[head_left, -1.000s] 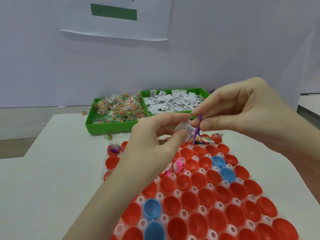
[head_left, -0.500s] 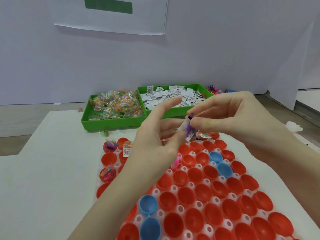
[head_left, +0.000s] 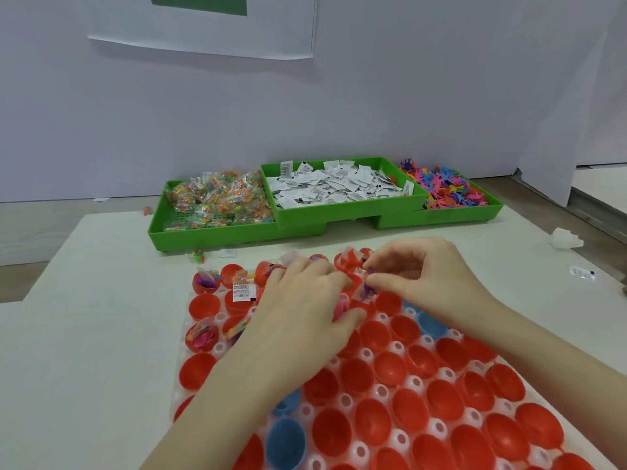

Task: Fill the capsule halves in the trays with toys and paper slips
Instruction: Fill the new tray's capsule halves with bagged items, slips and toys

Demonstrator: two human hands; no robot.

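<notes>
Overhead, white table [head_left: 84, 334], pale wall [head_left: 407, 96]

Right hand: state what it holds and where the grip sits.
The right hand pinches a small purple toy by its upper end, thumb and forefinger, over the red capsule halves.

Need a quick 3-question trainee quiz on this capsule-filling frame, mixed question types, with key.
1. True or false: the middle green tray holds paper slips.
2. What does the right hand pinch? A) purple toy B) blue capsule half C) nothing
3. Fill in: most empty capsule halves in the white holder are ____.

Key: 1 true; 2 A; 3 red.
</notes>
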